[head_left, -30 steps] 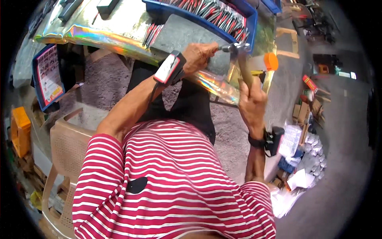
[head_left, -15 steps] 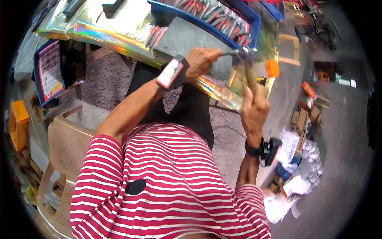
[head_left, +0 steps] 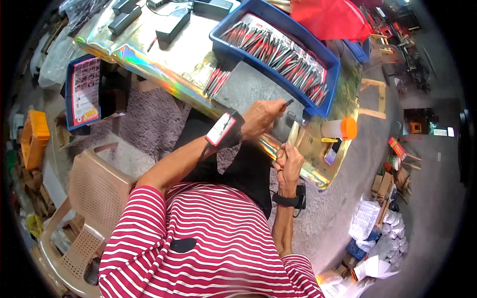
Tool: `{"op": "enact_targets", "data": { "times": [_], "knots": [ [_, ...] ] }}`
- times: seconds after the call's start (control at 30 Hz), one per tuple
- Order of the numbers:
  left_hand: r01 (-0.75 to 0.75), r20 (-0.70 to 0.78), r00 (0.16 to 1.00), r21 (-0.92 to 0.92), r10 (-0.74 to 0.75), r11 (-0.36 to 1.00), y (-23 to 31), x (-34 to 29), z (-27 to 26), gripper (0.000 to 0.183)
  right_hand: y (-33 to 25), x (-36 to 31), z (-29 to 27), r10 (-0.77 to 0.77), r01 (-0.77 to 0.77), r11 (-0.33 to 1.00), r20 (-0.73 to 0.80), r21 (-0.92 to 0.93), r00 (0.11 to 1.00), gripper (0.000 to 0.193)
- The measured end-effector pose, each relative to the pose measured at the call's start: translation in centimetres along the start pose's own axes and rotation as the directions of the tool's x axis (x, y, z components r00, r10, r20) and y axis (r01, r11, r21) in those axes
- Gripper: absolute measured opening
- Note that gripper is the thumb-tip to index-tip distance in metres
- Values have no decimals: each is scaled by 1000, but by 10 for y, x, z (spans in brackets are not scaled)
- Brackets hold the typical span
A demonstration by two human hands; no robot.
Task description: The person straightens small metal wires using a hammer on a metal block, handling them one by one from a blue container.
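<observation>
Hammer with a pale wooden handle and small metal head [head_left: 294,130] is held upright at the near edge of the iridescent gold-foil-covered worktable [head_left: 164,59], its handle wrapped by the closed right hand [head_left: 288,161] just below the head, probably so that short, controlled taps can be given. A thin dark rod-like piece [head_left: 287,103] is pinched in the closed fingers of the left hand [head_left: 261,118], directly beside the hammer head and over a grey slab [head_left: 258,92] laid on the table; it seems to be steadied there for striking, though what it is cannot be told.

Going from large to small around the table: a beige plastic chair [head_left: 84,198] stands off its near left side. A long blue plastic tray [head_left: 323,64], filled with rows of red-and-black packeted items, rests on the table behind the hands, within easy reach. A flat blue-framed card with red and white printed panels [head_left: 82,92] hangs below the table's left edge. A red bag [head_left: 338,20] lies beyond the tray. Black rectangular boxes [head_left: 174,25] sit at the table's far side. A clear cylinder with an orange cap [head_left: 340,128] lies on the table right of the hammer. A wrist-strapped device with a white and red face [head_left: 222,129] is worn on the left forearm, a black band [head_left: 290,200] on the right wrist.
</observation>
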State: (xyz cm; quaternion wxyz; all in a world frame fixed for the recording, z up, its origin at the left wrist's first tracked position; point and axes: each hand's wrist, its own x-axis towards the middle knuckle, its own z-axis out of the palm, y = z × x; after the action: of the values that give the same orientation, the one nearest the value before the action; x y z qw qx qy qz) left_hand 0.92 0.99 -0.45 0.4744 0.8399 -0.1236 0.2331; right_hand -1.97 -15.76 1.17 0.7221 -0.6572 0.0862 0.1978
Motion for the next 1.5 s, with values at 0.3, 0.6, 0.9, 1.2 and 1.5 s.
{"op": "enact_targets", "data": {
  "times": [0.3, 0.6, 0.9, 1.2, 1.5],
  "knots": [
    [257, -385, 905, 159, -180, 953, -73, 65, -76, 8, 16, 1, -4, 17, -9, 996, 87, -88, 996, 31],
    [37, -201, 970, 683, 139, 730, -154, 89, -120, 14, 14, 2, -9, 57, -32, 985, 144, -169, 988, 32],
    [135, -163, 986, 734, -20, 665, -180, 77, -125, 8, 12, 2, -10, 84, -55, 982, 154, -183, 984, 33],
    [406, -339, 888, 258, -311, 877, -110, -8, -128, 26, 23, 5, -32, 80, -65, 979, 75, -192, 994, 46],
    [538, -148, 842, 286, -518, 793, -115, -32, -103, 25, 19, 5, -49, -18, 14, 993, -34, -114, 999, 19]
  ]
}}
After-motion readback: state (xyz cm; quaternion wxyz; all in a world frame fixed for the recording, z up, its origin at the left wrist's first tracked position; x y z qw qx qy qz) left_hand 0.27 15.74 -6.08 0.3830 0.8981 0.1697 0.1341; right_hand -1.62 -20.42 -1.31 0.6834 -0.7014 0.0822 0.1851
